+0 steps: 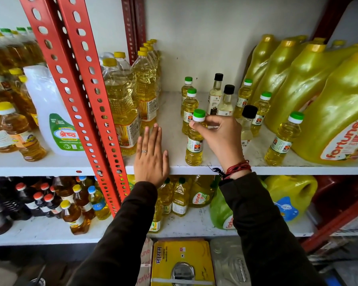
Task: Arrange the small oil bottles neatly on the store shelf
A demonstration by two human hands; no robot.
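Several small oil bottles stand on the white shelf [215, 167]. My right hand [219, 133] grips the neck of the front green-capped yellow bottle [194, 147], which stands upright near the shelf's front edge. Two more green-capped bottles [189, 106] line up behind it. Pale bottles with black caps [225, 100] stand in the middle, one [247, 124] just right of my hand. Further green-capped bottles [261, 112] and one at the front right [282, 141] stand apart. My left hand [151, 155] lies flat and open on the shelf edge, left of the held bottle.
Tall yellow-capped oil bottles [122, 104] stand at the left beside a red perforated upright [87, 89]. Big yellow Fortune jugs [329, 112] fill the right side. A white jug [52, 116] and amber bottles sit on the left shelf. Lower shelves hold more bottles and jugs.
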